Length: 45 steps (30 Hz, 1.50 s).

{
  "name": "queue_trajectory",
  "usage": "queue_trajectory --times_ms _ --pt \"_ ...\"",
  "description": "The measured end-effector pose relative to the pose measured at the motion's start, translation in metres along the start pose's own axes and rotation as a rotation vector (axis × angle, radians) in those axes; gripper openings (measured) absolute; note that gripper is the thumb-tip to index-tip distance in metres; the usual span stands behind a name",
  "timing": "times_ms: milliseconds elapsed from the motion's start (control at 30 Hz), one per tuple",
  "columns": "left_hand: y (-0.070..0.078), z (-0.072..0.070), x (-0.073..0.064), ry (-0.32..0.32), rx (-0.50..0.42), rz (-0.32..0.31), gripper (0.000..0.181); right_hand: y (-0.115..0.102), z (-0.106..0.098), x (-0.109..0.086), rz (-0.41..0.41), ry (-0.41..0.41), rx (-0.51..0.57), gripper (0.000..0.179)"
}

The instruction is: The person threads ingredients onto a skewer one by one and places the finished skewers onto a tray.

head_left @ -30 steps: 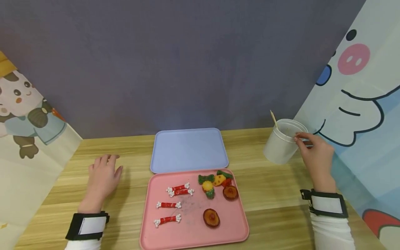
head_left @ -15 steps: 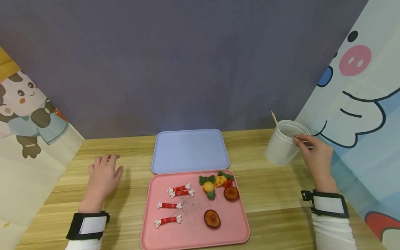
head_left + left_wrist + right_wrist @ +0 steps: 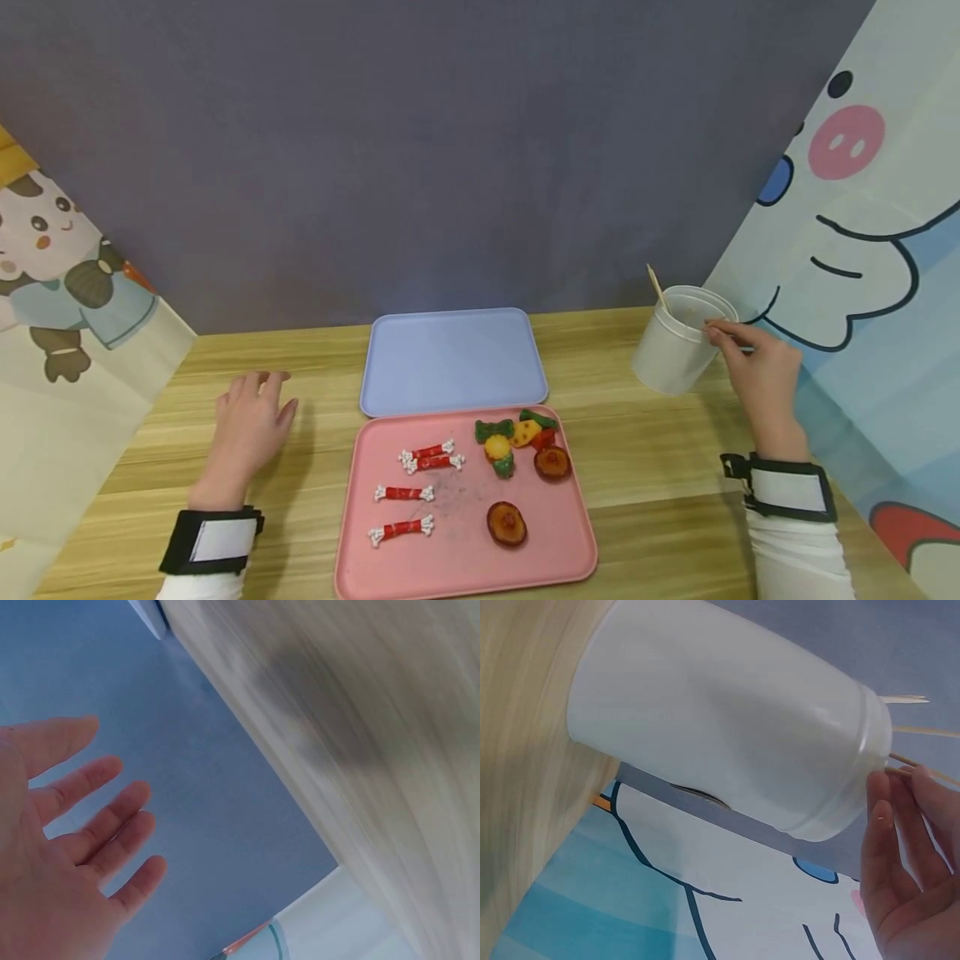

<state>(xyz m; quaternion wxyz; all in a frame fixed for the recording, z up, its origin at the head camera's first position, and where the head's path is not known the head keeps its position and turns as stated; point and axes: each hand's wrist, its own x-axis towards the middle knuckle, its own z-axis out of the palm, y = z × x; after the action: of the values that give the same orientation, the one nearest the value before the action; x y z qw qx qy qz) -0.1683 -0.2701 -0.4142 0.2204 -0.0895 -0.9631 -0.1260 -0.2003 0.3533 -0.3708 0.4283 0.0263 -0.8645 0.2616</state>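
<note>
My right hand [image 3: 765,379] is at the rim of a white cup [image 3: 667,358] at the back right. Thin wooden sticks [image 3: 926,730] poke out of the cup's mouth in the right wrist view. There the thumb and fingertips pinch a wooden stick [image 3: 898,772] beside the rim; the stick's lower part is hidden in the cup. My left hand [image 3: 251,433] hovers over the wooden table at the left, fingers loosely bent and holding nothing. In the left wrist view its palm [image 3: 45,885] shows bare.
A pink tray [image 3: 465,567] at the front middle bears red-and-white bone-shaped pieces [image 3: 403,529], round brown pieces [image 3: 507,524] and small coloured food-like pieces [image 3: 497,448]. Behind it lies a blue tray [image 3: 453,358]. A grey wall [image 3: 450,167] stands at the back, with printed panels at both sides.
The right fingers shift slightly at the cup's rim, the forefinger looking straighter. My left hand stays in nearly the same place. The trays and their pieces have not moved.
</note>
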Motion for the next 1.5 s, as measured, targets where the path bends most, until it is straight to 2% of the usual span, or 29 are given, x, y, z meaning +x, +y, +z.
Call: queue_trajectory --times_ms 233,433,767,1033,1167,1300,1500 --pt "0.007 0.004 0.005 -0.018 -0.006 0.025 0.036 -0.01 -0.007 0.004 0.024 0.024 0.027 0.019" --pt "0.019 0.007 0.013 -0.018 -0.005 0.046 0.036 -0.026 -0.019 0.008 -0.004 0.122 0.043 0.021" --pt "0.035 0.013 0.029 -0.034 -0.032 0.063 0.038 -0.037 -0.03 0.008 0.052 0.25 0.06 0.025" --pt "0.047 0.017 0.038 -0.039 -0.05 0.081 0.038 -0.036 -0.04 0.014 0.122 0.43 0.228 0.018" --pt "0.052 0.02 0.04 -0.033 -0.053 0.098 0.037 -0.039 -0.05 0.015 0.166 0.469 0.181 0.02" --pt "0.058 0.021 0.042 -0.033 -0.066 0.097 0.037 -0.044 -0.06 0.016 0.171 0.518 0.101 0.021" --pt "0.069 0.023 0.049 -0.052 -0.068 0.099 0.04 -0.054 -0.071 0.014 0.198 0.597 0.116 0.022"
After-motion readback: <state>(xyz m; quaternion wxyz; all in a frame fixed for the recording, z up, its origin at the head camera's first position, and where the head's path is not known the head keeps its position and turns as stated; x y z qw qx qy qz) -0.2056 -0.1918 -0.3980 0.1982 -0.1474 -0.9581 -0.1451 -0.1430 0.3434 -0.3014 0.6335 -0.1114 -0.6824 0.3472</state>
